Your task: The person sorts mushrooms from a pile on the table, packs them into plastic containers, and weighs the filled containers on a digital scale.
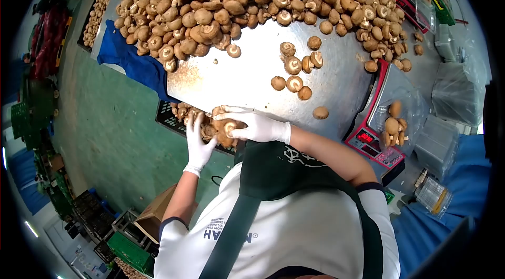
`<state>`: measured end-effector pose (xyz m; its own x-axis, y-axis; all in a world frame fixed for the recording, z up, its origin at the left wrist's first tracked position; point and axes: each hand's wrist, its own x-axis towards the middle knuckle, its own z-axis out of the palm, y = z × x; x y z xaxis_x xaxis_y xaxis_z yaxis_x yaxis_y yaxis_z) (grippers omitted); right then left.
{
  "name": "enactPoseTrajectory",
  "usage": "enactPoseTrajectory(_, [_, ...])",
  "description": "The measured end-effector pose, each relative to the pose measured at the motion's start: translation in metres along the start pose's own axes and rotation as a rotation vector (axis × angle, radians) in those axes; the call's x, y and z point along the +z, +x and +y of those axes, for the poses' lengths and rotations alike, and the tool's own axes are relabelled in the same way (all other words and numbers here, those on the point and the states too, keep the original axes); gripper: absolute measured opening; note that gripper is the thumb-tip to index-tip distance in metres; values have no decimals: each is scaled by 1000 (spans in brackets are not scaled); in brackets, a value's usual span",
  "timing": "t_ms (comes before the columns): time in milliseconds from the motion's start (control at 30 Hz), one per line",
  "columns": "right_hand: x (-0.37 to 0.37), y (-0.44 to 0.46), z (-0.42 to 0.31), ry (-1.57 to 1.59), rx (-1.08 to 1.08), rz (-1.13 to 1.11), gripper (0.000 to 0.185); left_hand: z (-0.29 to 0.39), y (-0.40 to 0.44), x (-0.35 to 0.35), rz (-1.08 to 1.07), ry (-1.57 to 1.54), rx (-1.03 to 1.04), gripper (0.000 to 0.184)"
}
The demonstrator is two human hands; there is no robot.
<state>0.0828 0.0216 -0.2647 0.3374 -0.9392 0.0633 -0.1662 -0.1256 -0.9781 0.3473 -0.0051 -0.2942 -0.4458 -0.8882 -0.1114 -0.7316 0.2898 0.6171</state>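
Observation:
White gloves cover both hands. My left hand (199, 145) is at the left side of several brown mushrooms (214, 127), its fingers spread against them. From the right, my right hand (259, 126) curls its fingers round a mushroom (228, 128) at the table's near edge. Beneath the hands is a black crate (167, 114) with more mushrooms, partly hidden. A large heap of mushrooms (210, 2) covers the far part of the metal table (242, 81). Several loose mushrooms (293, 65) lie nearer, right of the middle.
A red-framed scale (363, 139) stands at the right, with a plastic bag and mushrooms on it. Another scale (404, 2) is at the upper right. Clear plastic trays (437, 139) are stacked beyond. A blue cloth (126, 58) hangs over the table's left edge.

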Motion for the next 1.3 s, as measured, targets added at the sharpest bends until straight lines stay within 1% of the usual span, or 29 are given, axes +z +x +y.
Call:
enactPoseTrajectory(33, [-12,-2,-13,23,51,-7,48,-6,-7,1,58,-4,-63,82])
enactPoseTrajectory(100, [-38,-18,-21,317,397,64,45,-6,-1,-1,151,49,-65,76])
enactPoseTrajectory(167, [-65,-47,-4,273,344,345,44,10,20,0,190,54,-19,67])
enactPoseTrajectory(233, [-90,-95,6,445,391,634,43,28,59,12,215,-13,89,61])
enactPoseTrajectory(300, [-104,-141,1,493,422,838,42,50,107,24,227,-15,185,60])
enactPoseTrajectory(367, [-106,-189,15,398,552,888,41,63,154,44,218,66,193,62])
enactPoseTrajectory(400, [-98,-205,27,270,637,931,41,68,171,54,166,28,171,63])
enactPoseTrajectory(433, [-91,-212,30,191,775,911,47,73,184,63,113,-8,150,64])
enactPoseTrajectory(467, [-81,-207,24,107,854,873,52,86,191,64,54,7,77,62])
enactPoseTrajectory(500, [-70,-194,18,23,931,833,56,88,198,73,115,0,171,56])
enactPoseTrajectory(567, [-40,-182,47,-270,691,821,66,98,210,87,-60,-261,209,49])
enactPoseTrajectory(600, [-35,-169,59,-308,696,784,67,104,214,95,-97,-127,366,48])
enactPoseTrajectory(633, [-41,-151,56,-255,692,729,60,125,213,95,-217,-301,346,49])
enactPoseTrajectory(700, [-56,-121,48,135,617,835,45,145,221,102,-266,-333,467,51])
enactPoseTrajectory(733, [-73,-116,53,61,614,846,39,149,230,107,-180,-248,563,52])
enactPoseTrajectory(767, [-93,-111,59,-16,612,854,33,149,241,113,-93,-99,573,54])
enactPoseTrajectory(800, [-120,-96,45,-57,585,938,28,157,251,113,11,18,590,54])
enactPoseTrajectory(833, [-146,-88,44,-204,643,973,32,164,260,113,114,136,601,54])
enactPoseTrajectory(867, [-168,-78,36,-246,698,959,44,166,268,117,173,183,589,58])
enactPoseTrajectory(900, [-187,-82,70,-368,550,972,55,163,271,124,109,225,547,61])
enactPoseTrajectory(933, [-204,-75,80,-391,590,865,59,163,268,129,-18,151,519,61])
enactPoseTrajectory(967, [-213,-64,81,-482,657,742,58,163,263,134,-143,76,490,62])
enactPoseTrajectory(1000, [-219,-52,75,-571,722,613,57,161,254,138,-87,164,558,61])
enactPoseTrajectory(1033, [-223,-40,69,-658,783,482,57,159,246,142,-58,130,589,59])
enactPoseTrajectory(1067, [-226,-31,62,-657,814,427,53,159,239,143,-104,79,564,59])
enactPoseTrajectory(1167, [-231,-25,65,-666,779,317,48,155,216,144,-228,-21,557,56])
enactPoseTrajectory(1200, [-227,-27,65,-643,684,316,42,153,206,144,-255,-38,584,56])
enactPoseTrajectory(1233, [-216,-31,66,-524,654,350,41,151,195,144,-284,-54,611,56])
enactPoseTrajectory(1300, [-197,-40,72,-509,543,381,43,152,177,133,-265,-58,664,55])
